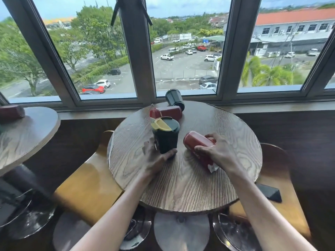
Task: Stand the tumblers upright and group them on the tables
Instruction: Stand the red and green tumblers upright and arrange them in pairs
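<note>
The left hand (155, 156) is wrapped around the lower part of a dark green tumbler (165, 135) that stands upright near the middle of the round desk (184, 178), thumb at the front near its base and fingers behind it. The tumbler has a smooth, slightly tapered body and a green lid with a yellow flap. Just to its right, the right hand (217, 151) is closed over a red tumbler (197, 147) lying on its side, its rounded end pointing toward the green one; the fingers curl over the top of the glossy red body, and a scrap of white paper (213, 167) shows beneath the palm. The two hands are near each other but not touching. Behind the green tumbler, a second red tumbler (167, 112) lies on its side with a red lid end facing left, and beyond that a second dark green tumbler (175, 99) lies tipped over at the far edge of the desk, against the window ledge. The desk top is wood with a bold, wavy grain. On the neighbouring desk (27, 134) at the left, of the same grained wood, a dark red tumbler (11, 113) lies on its side. Curved wooden stools (87, 187) with shiny metal bases sit below.
</note>
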A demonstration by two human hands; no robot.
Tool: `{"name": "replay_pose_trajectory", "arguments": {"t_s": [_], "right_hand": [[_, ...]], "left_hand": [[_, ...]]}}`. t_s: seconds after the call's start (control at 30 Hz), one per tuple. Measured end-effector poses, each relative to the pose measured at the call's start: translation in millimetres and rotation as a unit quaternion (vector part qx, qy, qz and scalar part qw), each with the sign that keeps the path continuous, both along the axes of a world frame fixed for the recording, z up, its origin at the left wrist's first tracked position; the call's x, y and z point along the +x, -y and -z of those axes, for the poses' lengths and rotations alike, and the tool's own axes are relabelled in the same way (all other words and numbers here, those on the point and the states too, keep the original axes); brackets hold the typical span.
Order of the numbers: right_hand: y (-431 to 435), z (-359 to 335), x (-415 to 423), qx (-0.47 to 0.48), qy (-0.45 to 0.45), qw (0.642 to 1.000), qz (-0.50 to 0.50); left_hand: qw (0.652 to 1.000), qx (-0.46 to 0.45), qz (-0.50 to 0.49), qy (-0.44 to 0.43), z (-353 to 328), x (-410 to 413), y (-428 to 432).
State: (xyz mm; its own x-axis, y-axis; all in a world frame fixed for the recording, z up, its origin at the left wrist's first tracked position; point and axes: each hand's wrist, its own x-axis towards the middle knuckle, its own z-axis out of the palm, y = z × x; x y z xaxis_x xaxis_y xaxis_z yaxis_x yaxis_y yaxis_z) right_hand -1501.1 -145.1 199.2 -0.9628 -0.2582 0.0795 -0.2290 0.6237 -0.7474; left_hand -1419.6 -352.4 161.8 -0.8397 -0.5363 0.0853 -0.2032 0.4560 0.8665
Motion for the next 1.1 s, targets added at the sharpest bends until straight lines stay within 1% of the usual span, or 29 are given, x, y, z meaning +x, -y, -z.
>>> {"name": "replay_pose_trajectory", "arguments": {"t_s": [0.07,0.13,0.23,0.33,0.4,0.47,0.53,0.7,0.77,0.83,0.93,1.1], "right_hand": [[0,0,-1,-0.004,0.005,1.000,0.000],[1,0,-1,-0.004,0.003,1.000,0.001],[-1,4,-3,-0.014,0.004,1.000,-0.001],[-10,3,-3,-0.060,0.039,0.997,-0.007],[-21,4,0,-0.049,0.055,0.997,-0.021],[-31,9,8,-0.013,0.062,0.997,-0.043],[-37,19,14,-0.022,0.066,0.996,-0.053],[-31,22,14,-0.080,0.040,0.995,-0.047],[-26,12,11,-0.102,0.009,0.994,-0.046],[-18,-4,6,-0.105,-0.027,0.993,-0.050],[-1,-22,-5,-0.096,-0.058,0.992,-0.053],[26,-31,-30,-0.083,-0.056,0.991,-0.090]], "left_hand": [[1.000,-0.002,0.007,0.007,0,1,-1],[0.999,0.022,0.023,0.013,-3,3,3],[0.998,0.019,0.047,0.030,-2,3,11],[0.999,0.024,0.044,0.004,0,5,8],[0.999,0.025,0.025,-0.009,5,3,4],[1.000,-0.007,0.003,-0.015,8,0,-1],[0.999,-0.037,-0.005,-0.022,7,0,-5],[0.998,-0.061,-0.008,-0.029,9,-2,-6],[0.997,-0.067,0.008,-0.032,11,-2,-3],[0.998,-0.046,0.024,-0.030,12,-1,0],[0.999,-0.001,0.019,-0.038,13,-2,5],[0.999,-0.011,0.029,-0.028,5,-15,13]]}}
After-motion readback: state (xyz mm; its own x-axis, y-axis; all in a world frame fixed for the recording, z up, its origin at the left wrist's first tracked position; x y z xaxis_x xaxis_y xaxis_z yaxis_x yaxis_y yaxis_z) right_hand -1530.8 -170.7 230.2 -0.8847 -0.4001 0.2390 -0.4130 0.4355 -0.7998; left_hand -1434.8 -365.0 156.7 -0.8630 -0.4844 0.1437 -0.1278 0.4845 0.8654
